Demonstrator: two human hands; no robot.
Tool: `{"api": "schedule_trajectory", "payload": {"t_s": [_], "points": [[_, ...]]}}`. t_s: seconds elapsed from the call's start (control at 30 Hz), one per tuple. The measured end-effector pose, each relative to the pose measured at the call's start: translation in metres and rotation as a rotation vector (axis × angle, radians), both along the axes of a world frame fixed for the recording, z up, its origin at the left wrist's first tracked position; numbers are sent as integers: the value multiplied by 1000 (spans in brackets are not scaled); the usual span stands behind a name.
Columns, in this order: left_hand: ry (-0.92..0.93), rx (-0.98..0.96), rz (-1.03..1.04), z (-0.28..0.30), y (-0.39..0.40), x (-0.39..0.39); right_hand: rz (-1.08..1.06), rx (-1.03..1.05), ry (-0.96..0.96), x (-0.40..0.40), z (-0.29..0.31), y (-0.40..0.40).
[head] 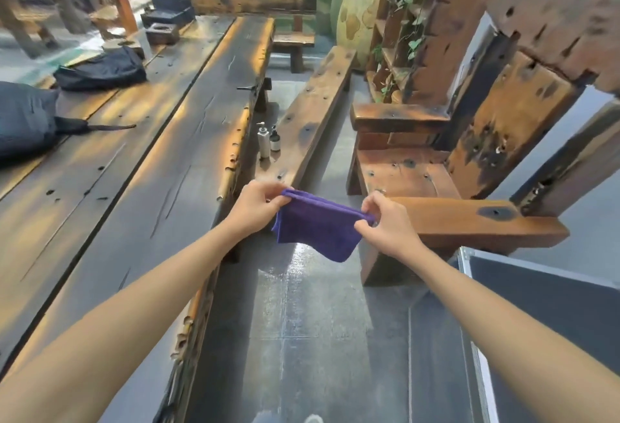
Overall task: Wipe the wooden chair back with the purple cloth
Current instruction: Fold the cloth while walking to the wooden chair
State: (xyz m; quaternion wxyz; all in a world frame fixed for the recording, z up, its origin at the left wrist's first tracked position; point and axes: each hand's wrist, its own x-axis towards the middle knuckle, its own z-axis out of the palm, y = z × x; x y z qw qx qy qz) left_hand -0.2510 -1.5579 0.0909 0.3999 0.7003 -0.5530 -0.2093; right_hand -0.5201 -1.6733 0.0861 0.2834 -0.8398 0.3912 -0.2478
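So from the head view, this looks like the very start of things. Both hands are out in front over the grey floor [302, 305], holding the purple cloth [315, 228] stretched between them. The left hand [258, 208] has its grip pinched shut on the far-left corner of the cloth, and the right hand [385, 221] is pinched shut on the right end of the same top edge. The cloth looks folded double along that edge, and the rest hangs down loose toward the floor.

The wooden chair [419, 174] sits just to the right, with its near armrest [469, 221] right beside the right hand. The chair back [510, 120] is the big slab of weathered wood rising on the far right, well apart from the cloth. Nothing is touching it.

My read: none of the wiping has happened yet. The cloth is in hand and seems to be getting folded or straightened, so that bit is sorted, but the whole chair back is left to do. The cloth has to go up and to the right before any contact.

Off to the left there's the long worktop [151, 154] with a dark bag [100, 70] on it, and two small bottles [268, 140] on the bench [312, 114] beyond the hands. Not part of this, as far as I can tell.
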Motion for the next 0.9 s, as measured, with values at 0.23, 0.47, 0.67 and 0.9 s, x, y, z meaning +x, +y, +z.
{"api": "schedule_trajectory", "payload": {"t_s": [0.23, 0.47, 0.67, 0.9], "points": [[14, -46, 2, 10, -145, 25, -19, -102, 68, 30, 11, -130], [72, -51, -56, 14, -310, 79, -117, -140, 76, 78, 10, -287], [87, -47, -107, 32, -454, 125, -219, -123, 39, 122, 18, -418], [187, -82, -117, 59, -618, 152, -327, 114, -250, 149, 36, -545]]}}
